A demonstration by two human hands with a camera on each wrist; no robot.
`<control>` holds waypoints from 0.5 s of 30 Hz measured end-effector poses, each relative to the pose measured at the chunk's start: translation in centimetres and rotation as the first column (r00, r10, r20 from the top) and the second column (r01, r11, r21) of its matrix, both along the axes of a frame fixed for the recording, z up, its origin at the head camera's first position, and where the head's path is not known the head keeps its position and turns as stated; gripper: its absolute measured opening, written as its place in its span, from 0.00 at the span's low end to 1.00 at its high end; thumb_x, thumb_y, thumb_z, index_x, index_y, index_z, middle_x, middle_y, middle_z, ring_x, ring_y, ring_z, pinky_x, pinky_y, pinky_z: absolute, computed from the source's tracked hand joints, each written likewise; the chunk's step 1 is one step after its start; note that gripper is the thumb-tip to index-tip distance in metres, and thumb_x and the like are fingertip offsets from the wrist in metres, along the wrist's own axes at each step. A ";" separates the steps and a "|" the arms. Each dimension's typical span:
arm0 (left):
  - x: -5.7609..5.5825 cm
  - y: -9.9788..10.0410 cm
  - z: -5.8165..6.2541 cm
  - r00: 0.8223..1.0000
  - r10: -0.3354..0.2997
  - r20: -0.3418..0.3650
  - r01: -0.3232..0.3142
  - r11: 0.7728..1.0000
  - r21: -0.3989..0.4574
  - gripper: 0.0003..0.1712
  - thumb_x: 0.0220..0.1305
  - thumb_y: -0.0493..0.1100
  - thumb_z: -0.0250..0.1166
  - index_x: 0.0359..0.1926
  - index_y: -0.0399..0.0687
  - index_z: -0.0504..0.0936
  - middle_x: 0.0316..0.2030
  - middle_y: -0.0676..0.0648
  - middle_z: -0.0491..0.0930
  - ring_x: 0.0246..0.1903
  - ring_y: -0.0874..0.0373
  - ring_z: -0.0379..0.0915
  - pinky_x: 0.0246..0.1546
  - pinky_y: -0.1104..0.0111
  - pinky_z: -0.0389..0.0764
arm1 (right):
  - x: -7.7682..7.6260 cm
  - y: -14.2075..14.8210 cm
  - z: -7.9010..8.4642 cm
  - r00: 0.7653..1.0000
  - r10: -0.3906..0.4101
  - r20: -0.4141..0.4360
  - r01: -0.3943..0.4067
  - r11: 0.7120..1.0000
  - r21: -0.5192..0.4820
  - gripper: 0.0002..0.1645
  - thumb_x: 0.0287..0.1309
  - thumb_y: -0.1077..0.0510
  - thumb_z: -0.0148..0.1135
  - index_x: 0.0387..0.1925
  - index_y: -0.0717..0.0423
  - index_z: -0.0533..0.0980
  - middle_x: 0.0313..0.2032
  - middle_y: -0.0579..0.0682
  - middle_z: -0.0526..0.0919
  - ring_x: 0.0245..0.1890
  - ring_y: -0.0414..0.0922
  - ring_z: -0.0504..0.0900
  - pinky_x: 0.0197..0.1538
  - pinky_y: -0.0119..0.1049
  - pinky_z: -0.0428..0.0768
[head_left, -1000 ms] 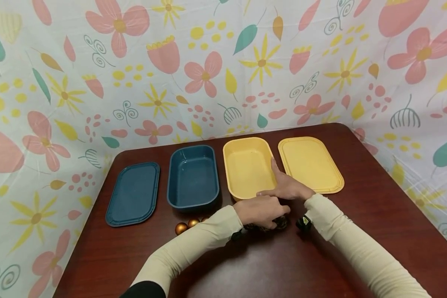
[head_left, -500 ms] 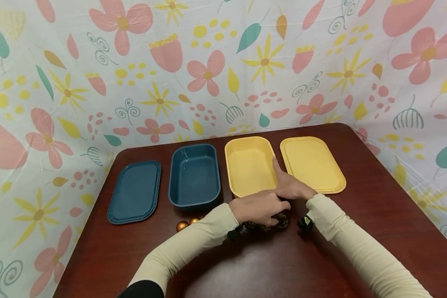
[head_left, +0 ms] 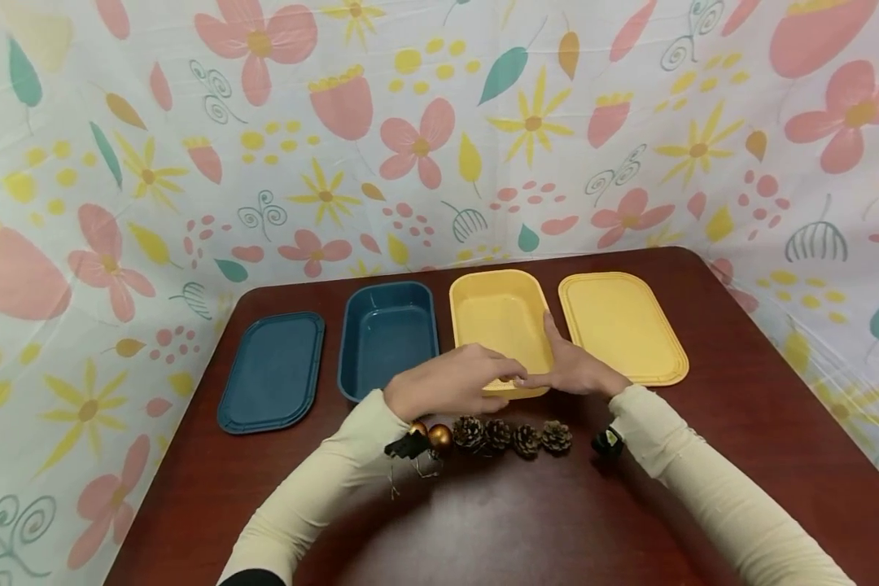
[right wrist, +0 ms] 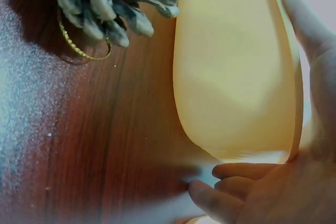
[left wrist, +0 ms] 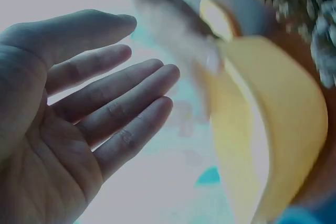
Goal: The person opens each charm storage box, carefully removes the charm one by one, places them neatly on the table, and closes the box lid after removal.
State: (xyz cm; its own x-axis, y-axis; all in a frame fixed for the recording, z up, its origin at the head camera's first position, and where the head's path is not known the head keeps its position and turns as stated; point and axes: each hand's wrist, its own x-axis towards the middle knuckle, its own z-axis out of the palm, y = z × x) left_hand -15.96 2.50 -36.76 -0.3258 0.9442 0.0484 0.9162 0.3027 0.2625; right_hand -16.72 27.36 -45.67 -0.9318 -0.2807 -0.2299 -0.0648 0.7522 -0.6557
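Note:
My left hand (head_left: pixel 450 381) hovers over the near edge of the yellow box (head_left: pixel 498 313), its fingers loosely extended and holding nothing. The left wrist view shows its bare palm and spread fingers (left wrist: pixel 123 108). At the box's near right corner, my right hand (head_left: pixel 577 370) rests with straight fingers, one digit along the near rim and another along the right side. The right wrist view has its fingertips (right wrist: pixel 223 179) close to the box wall. Several pine cones (head_left: pixel 526 440) stand in a row in front of the box; one carries a gold loop (right wrist: pixel 79 51).
A blue box (head_left: pixel 388 342) stands left of the yellow one, with a flat blue lid (head_left: pixel 273 370) farther left. To the right lies a yellow lid (head_left: pixel 623 325). Shiny copper-coloured balls (head_left: pixel 440 436) sit beside the left sleeve. A flowered cloth (head_left: pixel 425 146) hangs behind the table.
My left hand has lifted off the pine cones and moved left and away from me, uncovering their row. My right hand stays at the yellow box's corner. The head view has shifted slightly.

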 end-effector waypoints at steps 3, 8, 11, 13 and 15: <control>-0.4 -2.3 0.4 0.998 0.068 0.009 -0.069 0.996 0.050 0.21 0.65 0.41 0.68 0.59 0.48 0.81 0.52 0.52 0.86 0.49 0.62 0.84 0.50 0.73 0.82 | 0.1 -0.1 0.0 1.000 -0.024 0.011 0.024 1.000 0.003 0.84 0.52 0.28 0.69 0.75 0.56 0.15 0.78 0.72 0.38 0.74 0.70 0.57 0.71 0.64 0.64; -0.8 -6.2 0.5 0.978 0.201 0.049 -0.205 0.975 0.082 0.22 0.66 0.42 0.68 0.61 0.48 0.80 0.53 0.49 0.85 0.48 0.61 0.83 0.49 0.69 0.84 | -0.1 -0.1 0.2 1.000 -0.026 -0.002 0.026 1.000 -0.004 0.84 0.52 0.30 0.70 0.75 0.58 0.16 0.78 0.71 0.34 0.75 0.71 0.54 0.73 0.65 0.60; -0.9 -8.3 0.2 0.956 0.276 0.101 -0.285 0.954 0.091 0.23 0.67 0.42 0.68 0.62 0.48 0.80 0.55 0.48 0.85 0.51 0.59 0.83 0.51 0.65 0.84 | -0.2 -0.2 0.1 1.000 -0.019 -0.003 0.019 1.000 -0.007 0.84 0.52 0.30 0.70 0.75 0.58 0.16 0.78 0.71 0.34 0.75 0.71 0.54 0.73 0.65 0.61; -1.0 -9.6 -0.1 0.941 0.312 0.130 -0.327 0.938 0.113 0.23 0.67 0.42 0.68 0.62 0.47 0.79 0.55 0.46 0.84 0.53 0.57 0.83 0.53 0.63 0.84 | -0.4 -0.3 0.0 1.000 -0.014 -0.004 0.014 1.000 -0.010 0.84 0.52 0.30 0.70 0.75 0.58 0.16 0.78 0.72 0.34 0.74 0.71 0.54 0.72 0.65 0.61; -1.0 -10.9 -0.4 0.927 0.340 0.159 -0.362 0.921 0.140 0.23 0.66 0.41 0.68 0.61 0.46 0.79 0.56 0.45 0.84 0.53 0.55 0.83 0.54 0.60 0.84 | -0.5 -0.6 0.0 1.000 -0.010 -0.003 0.010 1.000 -0.012 0.84 0.52 0.31 0.70 0.75 0.58 0.16 0.78 0.72 0.34 0.75 0.71 0.53 0.72 0.65 0.61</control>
State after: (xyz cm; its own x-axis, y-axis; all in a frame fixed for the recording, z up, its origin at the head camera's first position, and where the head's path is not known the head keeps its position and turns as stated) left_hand -16.97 -8.37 -37.21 -0.6489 0.7502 0.1275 0.7134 0.5415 0.4447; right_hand -17.18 26.78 -45.68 -0.9353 -0.2738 -0.2240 -0.0589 0.7450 -0.6644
